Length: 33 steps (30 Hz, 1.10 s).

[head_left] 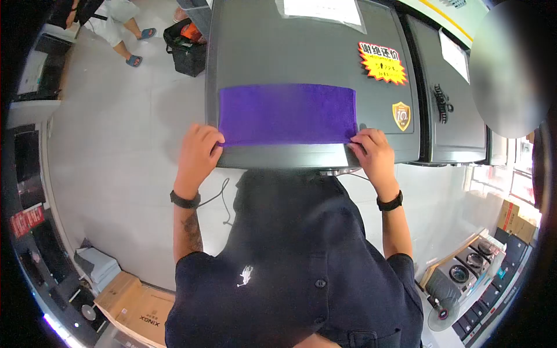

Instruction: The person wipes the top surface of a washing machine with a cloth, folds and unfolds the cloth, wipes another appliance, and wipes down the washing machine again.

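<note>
A purple cloth (287,114) lies flat and spread wide on the dark grey top of an appliance (278,52), close to its front edge. My left hand (201,148) pinches the cloth's near left corner. At the near right corner, my right hand (370,149) pinches the cloth between thumb and fingers. Both hands are at the appliance's front edge.
A yellow sticker (383,65), a gold badge (401,116) and a paper sheet (325,10) are on the top. A second appliance (444,133) with a black hair clip (442,104) stands right. A black bag (188,55) and a person's legs (122,43) are upper left.
</note>
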Motion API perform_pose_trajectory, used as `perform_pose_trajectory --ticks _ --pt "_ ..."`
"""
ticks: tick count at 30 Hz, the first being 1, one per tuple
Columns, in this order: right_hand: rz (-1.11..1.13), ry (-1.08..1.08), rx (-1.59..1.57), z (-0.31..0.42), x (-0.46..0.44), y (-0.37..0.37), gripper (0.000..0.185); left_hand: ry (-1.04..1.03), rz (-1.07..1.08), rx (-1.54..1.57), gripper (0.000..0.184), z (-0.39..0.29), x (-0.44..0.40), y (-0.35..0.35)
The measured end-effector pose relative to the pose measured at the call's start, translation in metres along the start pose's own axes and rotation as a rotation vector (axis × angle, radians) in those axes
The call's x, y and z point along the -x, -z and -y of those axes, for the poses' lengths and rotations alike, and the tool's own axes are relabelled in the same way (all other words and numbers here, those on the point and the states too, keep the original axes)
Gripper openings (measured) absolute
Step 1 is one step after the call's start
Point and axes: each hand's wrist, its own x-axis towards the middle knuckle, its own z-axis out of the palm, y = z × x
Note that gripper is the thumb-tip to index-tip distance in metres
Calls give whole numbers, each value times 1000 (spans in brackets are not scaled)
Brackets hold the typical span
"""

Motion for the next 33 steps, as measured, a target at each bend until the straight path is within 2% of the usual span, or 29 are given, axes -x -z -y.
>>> perform_pose_trajectory --ticks 4,7,8,11,12,13,14,18,24,27,28,31,33 --pt "71 -33 21 5 2 8 19 -24 22 -39 20 -23 -5 10" --pt "40 98 172 30 -13 31 28 -19 27 -47 15 -49 -10 17" --pt "62 38 130 39 -16 35 35 -13 23 -44 14 -55 -13 14" --pt "-56 29 -119 60 -42 25 36 -41 -42 125 21 -75 -34 -18" --pt "-73 34 -210 63 -49 11 37 -18 -43 25 28 -86 -43 -33" --pt "-70 33 -169 66 -55 -5 40 6 -42 -74 34 -98 -49 -48" --pt "-68 33 -129 68 -61 -23 42 78 78 -106 47 -105 -51 -60" --pt "11 -36 66 69 -48 -58 54 164 240 -257 58 -109 -40 -86" --pt "213 -91 71 74 -8 -36 66 104 450 -212 58 -125 -18 -52" --pt "246 -111 23 73 -3 -29 69 205 386 -82 58 -120 -24 -47" --pt "243 -109 -1 70 -2 -29 72 262 279 -73 57 -117 -26 -49" --pt "261 -176 -43 70 -9 -25 76 306 183 -70 58 -101 -27 -55" --pt "273 -179 -42 69 -13 -21 80 317 219 -55 61 -100 -25 -53"
